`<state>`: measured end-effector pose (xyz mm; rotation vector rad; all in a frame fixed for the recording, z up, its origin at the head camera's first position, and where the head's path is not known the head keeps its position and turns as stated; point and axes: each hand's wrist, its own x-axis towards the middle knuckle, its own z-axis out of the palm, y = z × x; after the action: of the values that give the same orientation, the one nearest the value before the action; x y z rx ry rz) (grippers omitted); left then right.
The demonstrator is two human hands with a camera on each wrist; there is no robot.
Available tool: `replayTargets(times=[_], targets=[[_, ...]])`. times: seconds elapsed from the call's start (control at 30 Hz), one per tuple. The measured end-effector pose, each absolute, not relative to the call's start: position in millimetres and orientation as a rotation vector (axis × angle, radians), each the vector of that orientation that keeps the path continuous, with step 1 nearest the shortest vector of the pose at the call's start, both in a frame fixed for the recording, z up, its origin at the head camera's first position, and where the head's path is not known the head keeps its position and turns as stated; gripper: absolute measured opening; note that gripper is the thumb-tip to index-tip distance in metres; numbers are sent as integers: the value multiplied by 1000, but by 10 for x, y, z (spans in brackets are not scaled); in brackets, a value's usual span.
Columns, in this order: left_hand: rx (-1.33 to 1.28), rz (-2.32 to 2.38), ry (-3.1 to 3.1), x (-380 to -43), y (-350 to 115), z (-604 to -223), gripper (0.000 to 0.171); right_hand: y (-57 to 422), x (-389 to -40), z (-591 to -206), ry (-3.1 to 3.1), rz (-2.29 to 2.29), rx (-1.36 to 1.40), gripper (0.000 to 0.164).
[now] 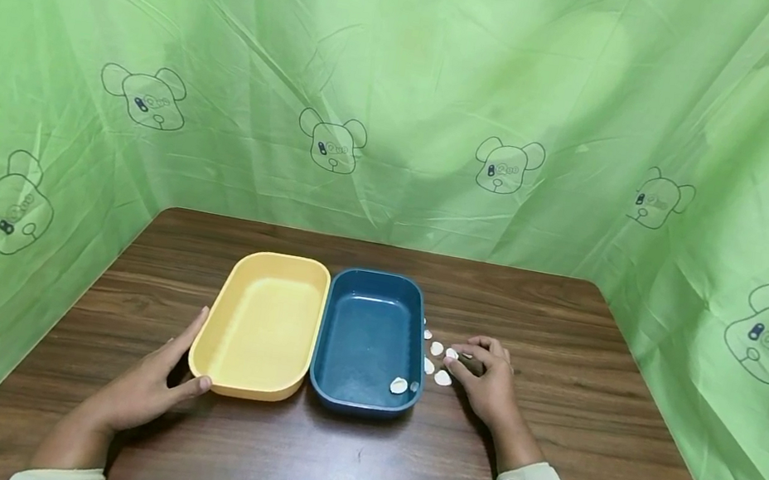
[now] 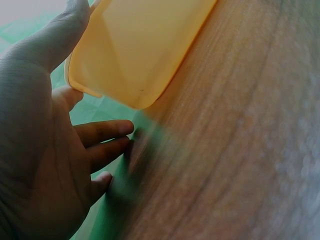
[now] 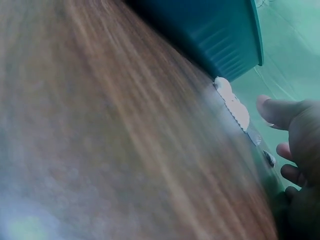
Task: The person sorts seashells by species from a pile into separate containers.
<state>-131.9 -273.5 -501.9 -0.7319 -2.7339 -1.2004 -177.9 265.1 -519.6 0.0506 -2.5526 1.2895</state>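
My left hand (image 1: 142, 390) rests against the near left corner of a yellow tray (image 1: 247, 390). In the left wrist view, its thumb and index finger touch the tray's rim, spread apart, while the other fingers extend free beside it. Right of the blue tray (image 1: 358, 405), my right hand (image 1: 491, 387) pinches a white shell (image 1: 452, 354) between thumb and index finger, low over the table. Several white shells (image 1: 442, 378) lie beside that hand; in the right wrist view some shells (image 3: 235, 107) show ridged edges. Another shell (image 1: 398, 386) sits inside the blue tray, near its front right corner.
The two trays stand side by side on a brown wood-grain table (image 1: 332, 475). A green curtain (image 1: 426, 70) with mouse-like drawings surrounds its back and sides. A small dark object (image 1: 414, 386) lies by the shell in the blue tray, its kind unclear.
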Motion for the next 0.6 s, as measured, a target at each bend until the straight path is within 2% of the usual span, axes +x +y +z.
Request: replayTargets(times=[0.27, 0.6], targets=[[-725, -1205, -2739, -1314, -2740, -5011, 111, 2598, -1751, -5182, -2447, 1320, 54, 26], [-712, -1221, -2759, -1315, -2742, -5002, 110, 2459, -1688, -5146, -2211, 1247, 240, 27]])
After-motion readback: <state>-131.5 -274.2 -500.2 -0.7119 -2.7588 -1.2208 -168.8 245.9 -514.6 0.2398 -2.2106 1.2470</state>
